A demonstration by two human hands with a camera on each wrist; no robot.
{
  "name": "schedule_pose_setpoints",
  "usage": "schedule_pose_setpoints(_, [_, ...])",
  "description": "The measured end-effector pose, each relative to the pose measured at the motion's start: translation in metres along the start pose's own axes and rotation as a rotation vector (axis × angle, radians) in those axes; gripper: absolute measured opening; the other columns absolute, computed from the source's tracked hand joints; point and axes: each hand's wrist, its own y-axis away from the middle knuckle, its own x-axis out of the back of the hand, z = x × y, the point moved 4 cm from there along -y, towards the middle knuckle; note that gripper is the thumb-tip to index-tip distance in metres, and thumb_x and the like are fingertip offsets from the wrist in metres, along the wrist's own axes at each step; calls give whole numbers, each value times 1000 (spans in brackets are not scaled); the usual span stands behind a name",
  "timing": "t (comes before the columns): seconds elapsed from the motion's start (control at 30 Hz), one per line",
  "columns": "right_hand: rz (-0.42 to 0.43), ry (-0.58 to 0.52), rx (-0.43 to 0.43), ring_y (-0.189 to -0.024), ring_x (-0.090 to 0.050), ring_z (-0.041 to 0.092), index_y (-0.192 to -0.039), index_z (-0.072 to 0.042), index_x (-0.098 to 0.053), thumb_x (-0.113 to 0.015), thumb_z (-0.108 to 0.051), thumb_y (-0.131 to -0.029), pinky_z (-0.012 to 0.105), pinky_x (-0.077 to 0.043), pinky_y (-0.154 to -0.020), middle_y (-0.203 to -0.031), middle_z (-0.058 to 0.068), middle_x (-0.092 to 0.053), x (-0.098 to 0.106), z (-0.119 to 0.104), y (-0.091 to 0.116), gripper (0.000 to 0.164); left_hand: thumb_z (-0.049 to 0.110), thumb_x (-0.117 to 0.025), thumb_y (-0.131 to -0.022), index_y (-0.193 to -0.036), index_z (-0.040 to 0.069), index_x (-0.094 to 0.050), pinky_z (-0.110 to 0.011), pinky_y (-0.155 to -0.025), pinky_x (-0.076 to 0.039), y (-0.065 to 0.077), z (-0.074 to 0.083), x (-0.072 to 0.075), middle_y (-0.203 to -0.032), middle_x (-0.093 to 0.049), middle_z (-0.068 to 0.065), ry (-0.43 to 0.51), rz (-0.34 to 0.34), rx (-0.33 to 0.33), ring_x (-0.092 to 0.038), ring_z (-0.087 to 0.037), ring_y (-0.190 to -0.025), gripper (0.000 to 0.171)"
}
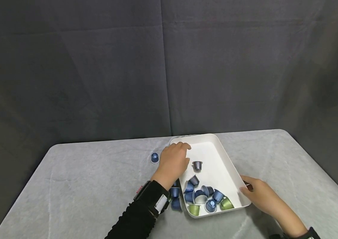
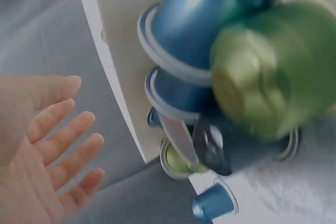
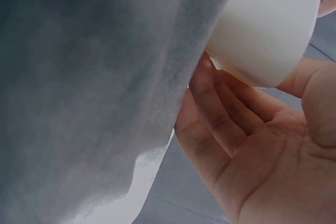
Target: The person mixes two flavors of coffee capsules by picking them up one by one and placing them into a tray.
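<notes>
A shallow white tray [image 1: 213, 156] is on the grey cloth, with blue, dark and green coffee capsules gathered at its near end. One dark grey coffee capsule [image 1: 197, 166] lies apart from them, nearer the tray's middle. My left hand [image 1: 173, 162] is over the tray's left rim, its fingers loosely extended and holding nothing. At the right side, my right hand [image 1: 260, 194] grips the tray wall, thumb at the rim and fingers reaching underneath. In the left wrist view, a green capsule [image 2: 283, 66] and a blue capsule [image 2: 194, 24] loom close to the camera.
Several blue capsules [image 1: 175, 192] lie against the outside of the tray's left wall, partly hidden by my left forearm. A single blue capsule [image 1: 154, 157] sits on the cloth [image 1: 91, 186] left of my left hand. A dark grey curtain [image 1: 112, 76] hangs behind the table.
</notes>
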Motion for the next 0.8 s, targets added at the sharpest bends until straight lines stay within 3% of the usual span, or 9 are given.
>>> schedule_pose_setpoints(0.2, [4,5,-5,-90,-67,29,-131,14,-54,-64,-4,-92,41,-53,-71,-105,23,-68,-1,0,-1,44,19,-72,-92,-125,11,-64,-44,-90,-48,3,-21,7,-117,-65,-7,56,-30,81,-59,-28,-110,35])
schedule_pose_setpoints(0.57, [-5,7,-16,-91,-67,29,-131,14,-54,-64,-5,-93,42,-54,-71,-110,25,-67,-1,-1,-3,44,17,-73,-91,-124,9,-66,-47,-90,-49,19,-52,7,-120,-65,-9,93,3,155,-60,-30,-111,34])
schedule_pose_setpoints(0.8, [-5,6,-17,-92,-67,30,-131,14,-54,-64,-5,-93,43,-54,-71,-110,25,-67,-2,-2,-5,44,16,-74,-90,-123,10,-66,-47,-90,-48,25,-73,5,-117,-65,-9,99,-13,192,-60,-31,-110,35])
